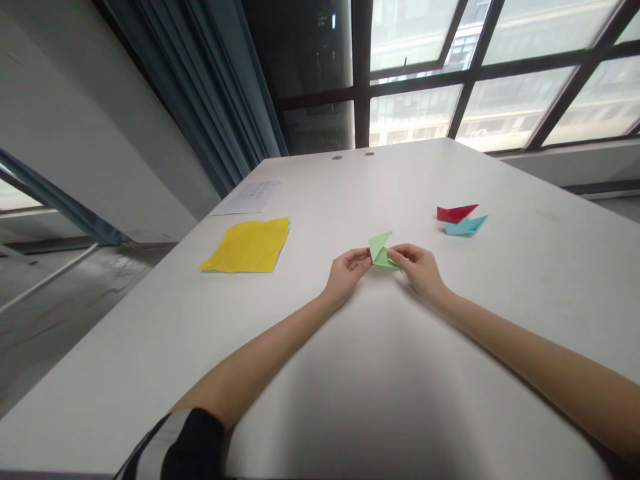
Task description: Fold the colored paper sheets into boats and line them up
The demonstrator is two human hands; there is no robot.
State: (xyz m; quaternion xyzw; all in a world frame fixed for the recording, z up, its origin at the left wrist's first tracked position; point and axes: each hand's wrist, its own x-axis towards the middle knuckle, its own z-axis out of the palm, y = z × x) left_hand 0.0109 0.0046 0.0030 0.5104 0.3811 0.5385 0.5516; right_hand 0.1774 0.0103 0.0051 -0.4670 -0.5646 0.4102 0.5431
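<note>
A small piece of light green folded paper (379,248) is held between my two hands, just above the white table. My left hand (347,272) pinches its left edge with thumb and fingers. At the lower right side, my right hand (417,268) grips the same paper between thumb and forefinger. One pointed flap of the green paper sticks up to the right; part of its lower edge is hidden by my fingers. Beyond my right hand lie a red folded paper boat (455,214) and a light blue folded paper boat (465,227), close together.
On the left of the white table (340,373) lies a stack of square paper (250,245), yellow on top with a blue edge showing beneath. Behind it is a white sheet with writing (250,198). Two round grey discs mark the far edge, with a blue curtain (200,80) and windows beyond.
</note>
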